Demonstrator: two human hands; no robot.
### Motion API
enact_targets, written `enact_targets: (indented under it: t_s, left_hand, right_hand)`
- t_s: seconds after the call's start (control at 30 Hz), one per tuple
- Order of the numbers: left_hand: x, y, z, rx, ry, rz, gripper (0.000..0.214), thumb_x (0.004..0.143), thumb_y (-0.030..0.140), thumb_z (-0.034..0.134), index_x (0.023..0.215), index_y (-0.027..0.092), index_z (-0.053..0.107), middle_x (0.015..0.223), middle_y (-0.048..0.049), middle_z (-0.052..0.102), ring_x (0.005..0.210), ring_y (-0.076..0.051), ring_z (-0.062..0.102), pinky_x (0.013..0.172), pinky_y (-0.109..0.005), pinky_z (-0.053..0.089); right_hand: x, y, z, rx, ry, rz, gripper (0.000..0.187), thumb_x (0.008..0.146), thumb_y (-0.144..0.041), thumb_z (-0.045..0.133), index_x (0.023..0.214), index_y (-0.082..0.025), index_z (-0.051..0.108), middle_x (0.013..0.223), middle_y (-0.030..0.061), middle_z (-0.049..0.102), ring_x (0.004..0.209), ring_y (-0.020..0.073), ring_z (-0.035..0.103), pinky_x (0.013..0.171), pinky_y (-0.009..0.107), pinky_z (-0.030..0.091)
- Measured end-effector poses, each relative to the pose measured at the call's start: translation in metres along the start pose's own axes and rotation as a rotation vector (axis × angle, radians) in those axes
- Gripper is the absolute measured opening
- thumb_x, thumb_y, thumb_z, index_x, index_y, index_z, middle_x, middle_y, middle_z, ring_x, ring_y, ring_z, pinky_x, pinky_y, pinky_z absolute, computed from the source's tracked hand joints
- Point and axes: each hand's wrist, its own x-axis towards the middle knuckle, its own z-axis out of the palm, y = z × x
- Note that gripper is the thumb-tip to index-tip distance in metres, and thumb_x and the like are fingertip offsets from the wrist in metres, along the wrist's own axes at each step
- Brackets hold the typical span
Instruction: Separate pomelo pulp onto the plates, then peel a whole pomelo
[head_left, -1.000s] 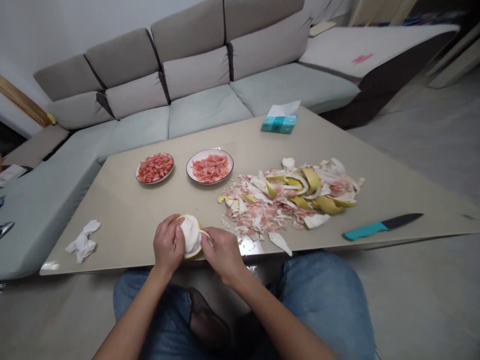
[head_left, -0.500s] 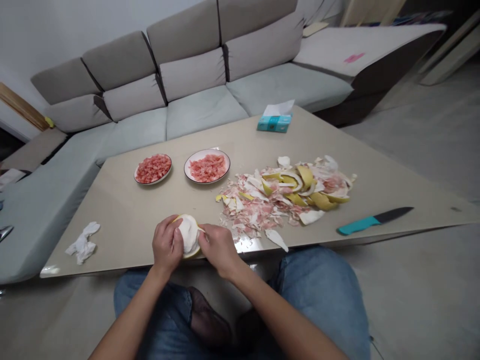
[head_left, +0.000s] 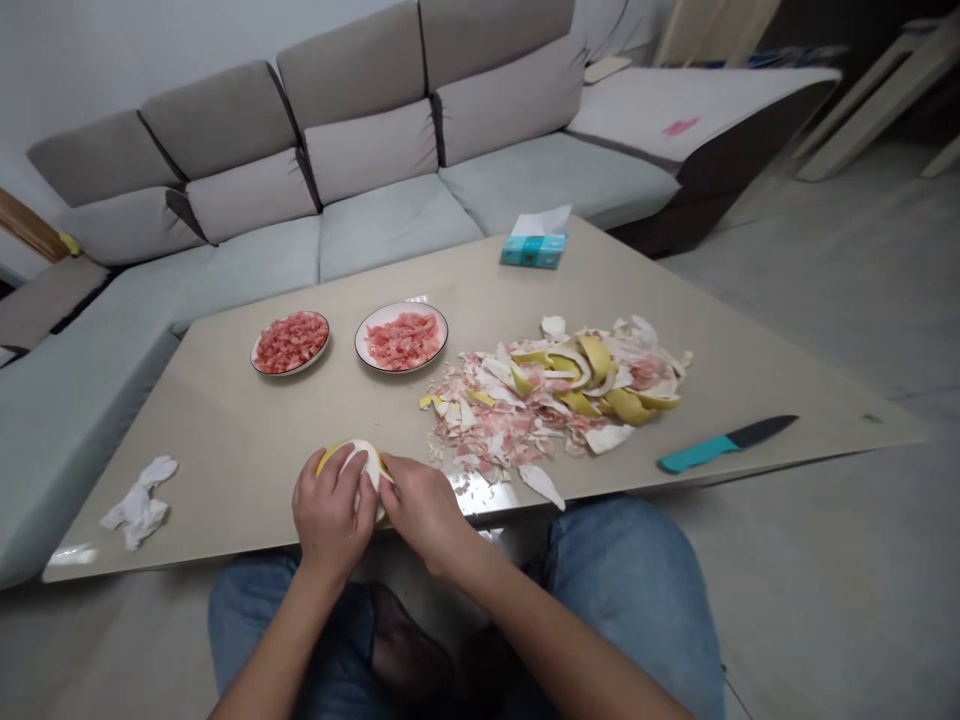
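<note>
Over the near edge of the table, a partly peeled pomelo [head_left: 366, 455] with white pith and some yellow rind is held between both hands. My left hand [head_left: 330, 505] wraps round its left side, fingers laid across the top. On the right side, my right hand [head_left: 420, 505] is closed with thumb and fingers gripping the rind's edge. The hands hide much of the fruit. Right of them lies a heap of yellow rind pieces [head_left: 630, 405], white pith and pinkish membrane scraps [head_left: 499, 430]. Two plates of pink pomelo flesh stand farther back, a left one [head_left: 291, 343] and a right one [head_left: 403, 340].
A knife [head_left: 727, 444] with a turquoise handle lies near the table's right front edge. Crumpled tissue [head_left: 140, 505] rests at the left front. At the back stands a turquoise tissue pack [head_left: 534, 250]. A grey sofa [head_left: 390, 225] runs behind the beige table [head_left: 247, 440].
My left fingers have moved over the top of the pomelo, covering more of its white face. My right hand has moved slightly left and down. The whole view has shifted a little.
</note>
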Motion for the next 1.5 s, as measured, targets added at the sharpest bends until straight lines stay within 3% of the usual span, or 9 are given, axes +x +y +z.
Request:
enact_targets:
  t_s: [0.27,0.5,0.73,0.87,1.03,1.2,1.4,1.5]
  left_hand:
    - [0.004,-0.009,-0.002,-0.083,0.029,0.059,0.03,0.085,0.017,0.054,0.112,0.024,0.062,0.114,-0.0065,0.067,0.108,-0.025,0.059,0.102,-0.048,0.043]
    - [0.0,-0.015,-0.002,-0.135,0.054,0.14,0.032,0.083,0.013,0.055,0.112,0.023,0.062,0.112,-0.0069,0.067,0.107,-0.023,0.06,0.102,-0.047,0.044]
    - [-0.005,-0.023,-0.004,-0.16,0.084,0.128,0.029,0.084,0.015,0.055,0.11,0.024,0.063,0.112,-0.007,0.067,0.109,-0.024,0.059,0.1,-0.048,0.046]
    - [-0.003,-0.023,-0.002,-0.169,0.072,0.135,0.03,0.083,0.015,0.055,0.11,0.024,0.064,0.112,-0.0067,0.068,0.107,-0.023,0.061,0.1,-0.047,0.046]
    - [0.0,-0.025,-0.002,-0.183,0.073,0.155,0.033,0.083,0.012,0.054,0.113,0.023,0.062,0.113,-0.0079,0.068,0.109,-0.024,0.06,0.1,-0.047,0.045]
    - [0.001,-0.029,-0.001,-0.202,0.059,0.166,0.034,0.084,0.012,0.051,0.114,0.022,0.062,0.113,-0.0078,0.067,0.108,-0.023,0.06,0.101,-0.046,0.045]
    - [-0.001,-0.033,-0.005,-0.187,0.051,0.153,0.031,0.086,0.015,0.049,0.113,0.023,0.061,0.114,-0.0075,0.066,0.111,-0.023,0.057,0.1,-0.046,0.044]
    - [0.001,-0.024,-0.012,-0.105,-0.019,0.085,0.026,0.089,0.02,0.048,0.111,0.023,0.062,0.115,-0.0078,0.066,0.112,-0.025,0.055,0.099,-0.047,0.043]
  right_hand:
    - [0.005,0.004,0.013,-0.069,0.042,-0.031,0.025,0.092,-0.019,0.042,0.098,-0.01,0.065,0.081,0.0116,0.071,0.07,0.0192,0.065,0.063,0.025,0.04]
    - [0.003,0.02,0.009,0.175,0.079,-0.021,0.028,0.09,-0.016,0.044,0.096,-0.019,0.072,0.085,0.0053,0.075,0.075,0.0164,0.066,0.067,0.022,0.042]
    - [0.004,0.0,-0.009,-0.059,-0.037,0.002,0.022,0.093,-0.027,0.048,0.093,-0.018,0.069,0.089,0.0086,0.074,0.08,0.0193,0.068,0.066,0.025,0.041]
    - [0.008,-0.004,-0.008,-0.143,-0.072,-0.017,0.024,0.094,-0.024,0.044,0.094,-0.016,0.067,0.086,0.0102,0.074,0.076,0.0205,0.068,0.063,0.026,0.04]
    - [0.01,0.0,0.006,-0.194,-0.012,-0.054,0.026,0.093,-0.023,0.043,0.091,-0.013,0.067,0.08,0.0111,0.072,0.07,0.0205,0.067,0.059,0.025,0.037]
    - [0.013,0.01,0.009,-0.035,0.08,0.024,0.028,0.092,-0.023,0.045,0.078,-0.017,0.069,0.074,0.0052,0.073,0.066,0.0155,0.064,0.059,0.022,0.034]
    - [-0.002,0.012,0.006,0.132,0.089,-0.016,0.025,0.092,-0.024,0.046,0.101,-0.021,0.069,0.091,0.0039,0.074,0.08,0.0161,0.065,0.068,0.021,0.039]
    - [-0.006,0.008,0.007,0.136,0.076,-0.007,0.027,0.087,-0.018,0.049,0.109,-0.021,0.065,0.097,0.0047,0.073,0.086,0.0178,0.065,0.072,0.022,0.039]
